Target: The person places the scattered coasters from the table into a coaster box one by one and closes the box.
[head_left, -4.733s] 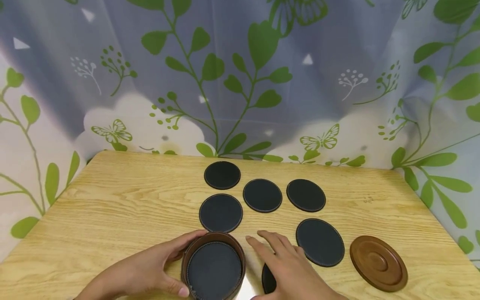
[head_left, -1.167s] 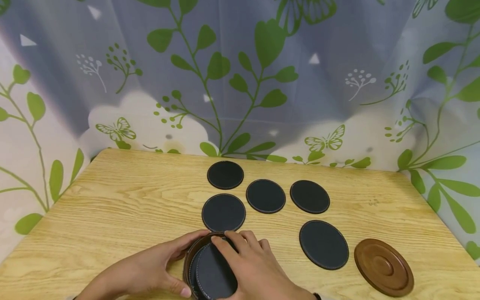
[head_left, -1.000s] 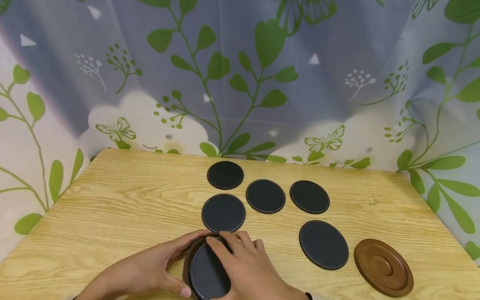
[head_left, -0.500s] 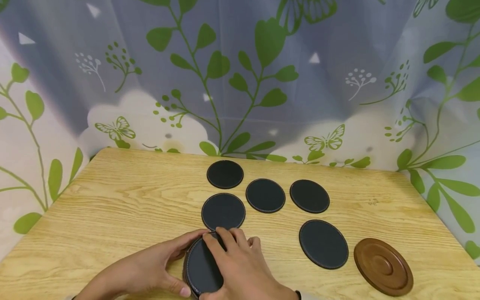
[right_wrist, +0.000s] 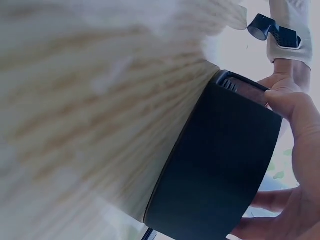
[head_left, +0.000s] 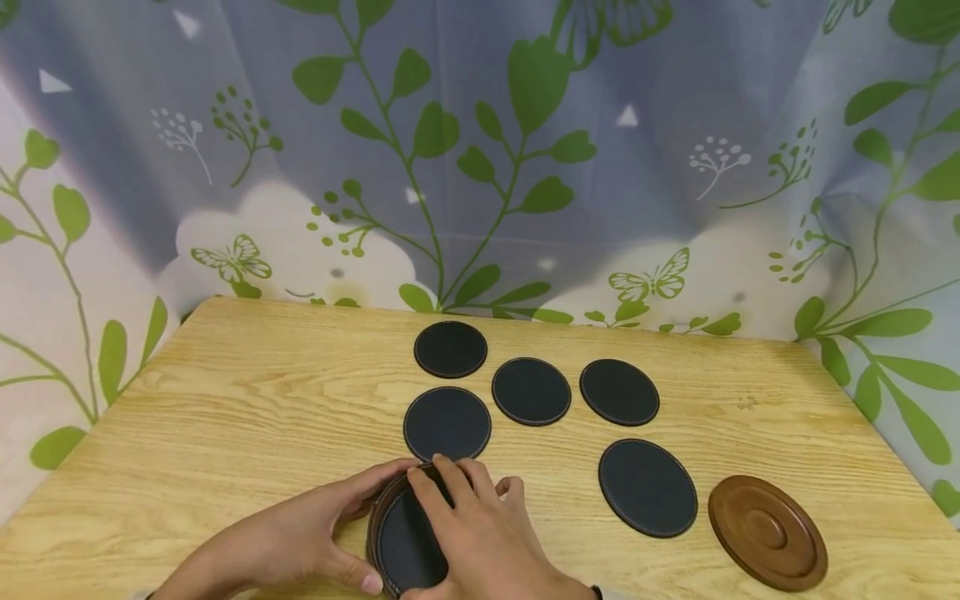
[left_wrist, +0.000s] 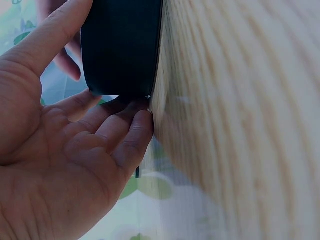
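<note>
A round, dark brown coaster holder [head_left: 374,533] stands at the near edge of view on the table. My left hand [head_left: 296,529] grips its left side, thumb in front and fingers behind; in the left wrist view the fingertips of this hand [left_wrist: 65,145] meet the lower wall of the holder [left_wrist: 122,50]. Inside the rim lies a black stitched coaster [head_left: 408,542]. My right hand [head_left: 487,533] reaches over the top, holding the coaster between thumb and fingers and hiding its right half. In the right wrist view the hand [right_wrist: 300,170] spans the holder's top.
Several black round coasters lie flat beyond the holder, the closest coaster [head_left: 447,424] right behind it and another coaster [head_left: 648,487] to the right. A brown round lid [head_left: 767,533] lies at far right. A leaf-patterned curtain [head_left: 480,167] hangs behind the wooden table [head_left: 285,375].
My right hand has brought a coaster from beside the holder over its opening. The coaster has slid left and sunk inside the rim. My left hand keeps its grip.
</note>
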Demonstrator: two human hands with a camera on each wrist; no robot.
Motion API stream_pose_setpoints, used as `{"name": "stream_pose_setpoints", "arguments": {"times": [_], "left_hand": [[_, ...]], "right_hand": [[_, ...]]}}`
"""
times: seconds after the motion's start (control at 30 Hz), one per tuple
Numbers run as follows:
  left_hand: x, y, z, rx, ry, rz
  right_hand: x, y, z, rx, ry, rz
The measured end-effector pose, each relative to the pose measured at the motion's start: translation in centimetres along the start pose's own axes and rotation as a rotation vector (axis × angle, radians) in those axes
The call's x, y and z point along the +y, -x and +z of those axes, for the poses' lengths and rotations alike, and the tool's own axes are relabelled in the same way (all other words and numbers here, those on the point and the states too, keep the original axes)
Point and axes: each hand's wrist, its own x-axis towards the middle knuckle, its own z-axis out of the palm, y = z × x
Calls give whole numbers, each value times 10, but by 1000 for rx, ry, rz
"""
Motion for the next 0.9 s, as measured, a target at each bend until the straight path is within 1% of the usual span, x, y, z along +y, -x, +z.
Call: {"name": "stream_pose_setpoints", "arguments": {"times": [0.13, 0.2, 0.37, 0.43, 0.6, 0.63, 0.7, 0.9], "left_hand": [[-1, 1, 0, -9, 14, 7], [-1, 1, 0, -8, 3, 14], [0, 1, 1, -5, -8, 38], [1, 1, 1, -2, -6, 27], [4, 0, 2, 8, -6, -4], [4, 0, 2, 8, -5, 0], [4, 0, 2, 8, -1, 5], [3, 0, 3, 13, -21, 34]], "right_hand": [[3, 1, -1, 0, -24, -8], [5, 1, -3, 5, -49, -8], [13, 4, -10, 8, -154, 11], [17, 6, -13, 21, -192, 17], [31, 13, -18, 85, -300, 40], [34, 15, -19, 101, -316, 47], [39, 17, -20, 132, -338, 66], [54, 28, -22, 226, -344, 130]]}}
